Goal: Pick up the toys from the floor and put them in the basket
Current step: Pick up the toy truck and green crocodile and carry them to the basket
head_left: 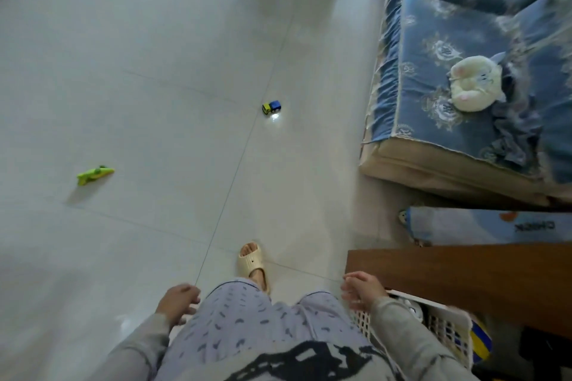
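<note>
Grey-sleeved left hand (179,303): ours, low, fingers loosely curled, empty.
Right hand (362,290): fingers spread, empty, above white basket (445,323).
Toys: green toy (94,175) far left, truck (271,107) farther, on floor (154,71).

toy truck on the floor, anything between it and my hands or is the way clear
Nothing visible blocks it. Only bare tile lies between the toy truck and both empty hands, left hand and right hand. The basket sits at your right side, by the right hand.
</note>
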Demonstrator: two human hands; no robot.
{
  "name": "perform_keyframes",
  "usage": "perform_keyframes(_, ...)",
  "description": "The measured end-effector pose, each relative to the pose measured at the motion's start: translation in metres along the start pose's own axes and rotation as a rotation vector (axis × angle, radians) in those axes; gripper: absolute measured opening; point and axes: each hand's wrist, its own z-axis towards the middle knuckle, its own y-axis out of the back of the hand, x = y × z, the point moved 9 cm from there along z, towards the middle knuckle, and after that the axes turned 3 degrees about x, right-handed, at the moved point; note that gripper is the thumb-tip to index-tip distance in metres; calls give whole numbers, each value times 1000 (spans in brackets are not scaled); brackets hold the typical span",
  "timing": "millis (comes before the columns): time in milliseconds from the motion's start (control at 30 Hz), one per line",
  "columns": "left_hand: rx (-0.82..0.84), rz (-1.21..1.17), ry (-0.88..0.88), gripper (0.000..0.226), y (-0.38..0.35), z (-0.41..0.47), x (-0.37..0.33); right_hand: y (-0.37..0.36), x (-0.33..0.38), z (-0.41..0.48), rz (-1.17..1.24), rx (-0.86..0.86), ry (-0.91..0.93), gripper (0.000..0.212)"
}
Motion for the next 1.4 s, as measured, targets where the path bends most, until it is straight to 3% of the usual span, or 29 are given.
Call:
perform_keyframes(367, 36, -72, -266, 14, 61, 25, -242, -7, 80, 46, 80, -87, -86, 18)
perform_keyframes(567, 30, -126, -165, 14, 67, 59, -283, 1, 161, 95, -57, -68, -87, 9)
perform_keyframes(800, -14, -257, 22, 10, 59, 68, -311, 7, 323, 149, -93, -14, -53, 26)
perform_keyframes(1000, -106, -306, 57, 11, 67, 85, -360, -8, 453, 169, -220, 103, 41, 21)
perform_keyframes(1167, -75, -252, 100, 11, 81, 113, -413, -16, 520, 189, -296, 116, 85, 22)
perform_keyframes(1400, -23, -93, 35, 10, 125, 174, -539, -17, 567, 219, -345, 54, -1, 12)
